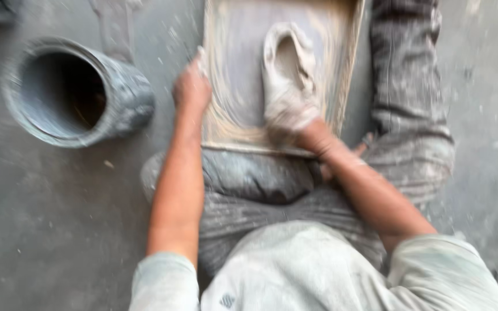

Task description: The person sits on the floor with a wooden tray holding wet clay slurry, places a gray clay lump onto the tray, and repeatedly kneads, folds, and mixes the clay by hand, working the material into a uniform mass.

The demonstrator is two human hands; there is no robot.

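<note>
Clay-coated fingers of the right hand (288,109) press flat and close together on a pale lump of clay (286,55) that lies in the middle of a board (231,69); the hand is laid open over the near end of the lump, gripping nothing that shows. The lump is long and hollowed along its top, and it stretches away from the hand toward the far edge of the board. At the left edge of the board the left hand (191,86) is curled, its fingers bent over the rim; blur makes it hard to tell how tightly they hold. Smears of pale slip ring the board's grey surface. Both bare forearms run back to rolled grey sleeves. The board's near edge rests on the person's lap, across dusty grey trousers (410,98), with one leg stretched out along the right side. Left of the board, well apart from it, a dark round pot (125,95) lies on its side on the grey floor (41,219), mouth open toward the camera.
</note>
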